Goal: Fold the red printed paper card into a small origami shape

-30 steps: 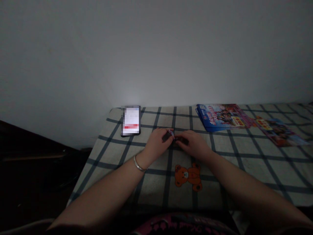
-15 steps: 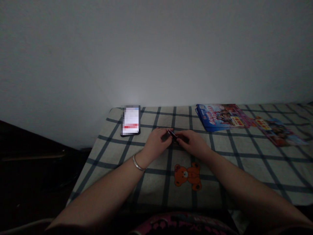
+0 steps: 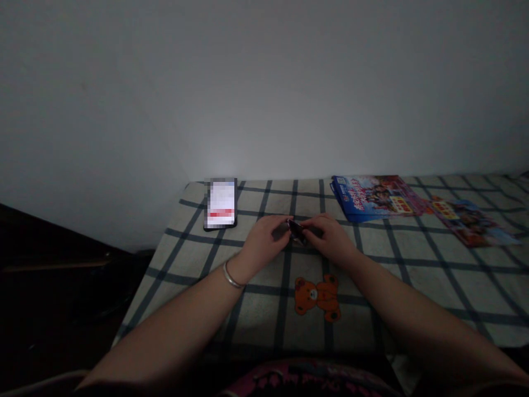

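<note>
Both my hands meet at the middle of a checked tablecloth (image 3: 413,270). My left hand (image 3: 264,242), with a silver bangle on its wrist, and my right hand (image 3: 328,238) are both closed in a pinch on a small dark object (image 3: 296,227) held between the fingertips, just above the cloth. The dim light hides what the object is. An orange teddy bear print (image 3: 317,298) lies on the cloth just in front of my hands.
A lit phone (image 3: 222,203) lies face up at the back left of the table. A blue picture booklet (image 3: 374,197) and a second colourful one (image 3: 471,221) lie at the back right. A pale wall stands behind; the table's left edge drops into darkness.
My right hand has lifted and shifted slightly toward the far side, turning the small object between the fingertips. My left hand has stayed almost still.
</note>
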